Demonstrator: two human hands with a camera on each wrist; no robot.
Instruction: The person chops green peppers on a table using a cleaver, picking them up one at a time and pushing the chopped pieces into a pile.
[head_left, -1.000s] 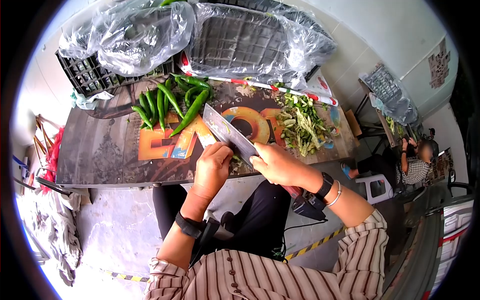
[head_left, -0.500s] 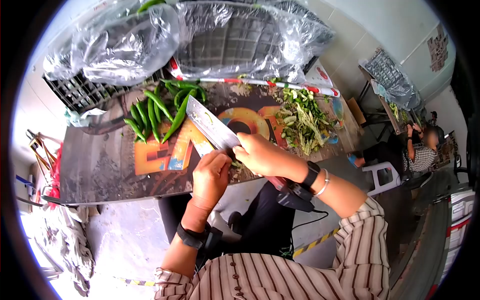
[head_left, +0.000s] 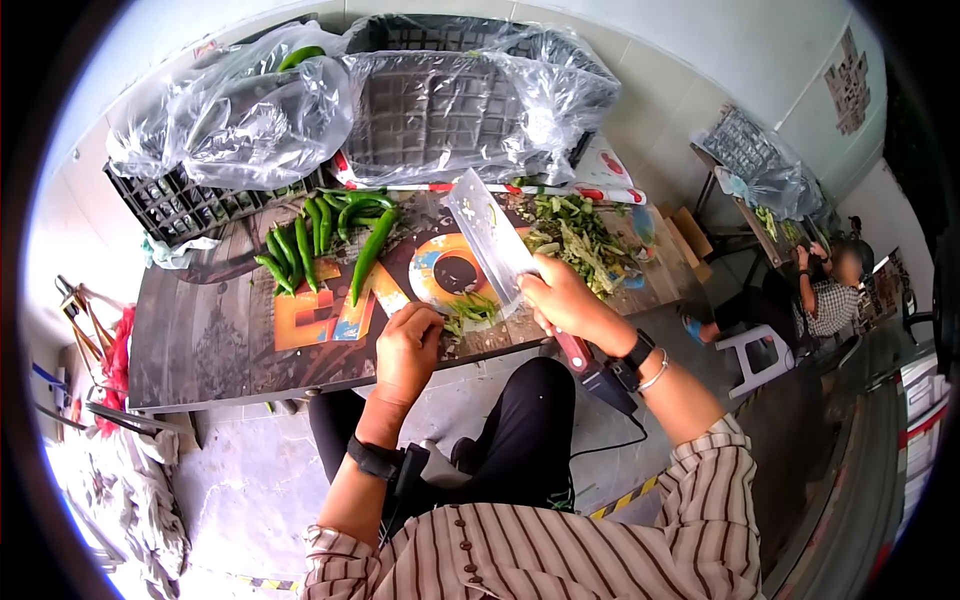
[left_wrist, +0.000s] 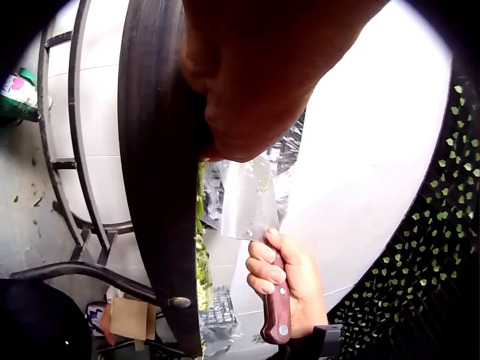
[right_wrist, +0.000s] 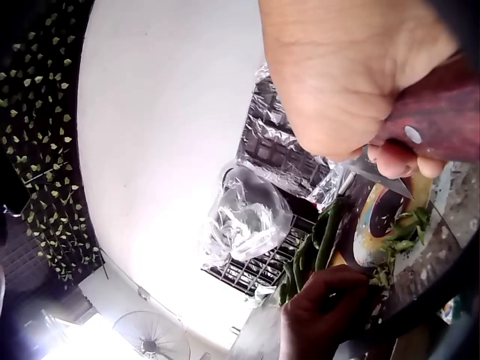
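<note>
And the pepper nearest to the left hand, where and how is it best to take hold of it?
Probably pinch the pepper mid-length, coming from its right: it is long and slim, with other peppers bunched to its left.

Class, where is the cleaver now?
In the head view, the cleaver is in the right hand, to the right of the whole green peppers.

Large orange capital letters ran across the dark tabletop. In the head view, an E at left and an O farther right could be read. A green chilli partly covered the lettering between them, which was unclear, and the knife blade crossed just right of the O.
</note>
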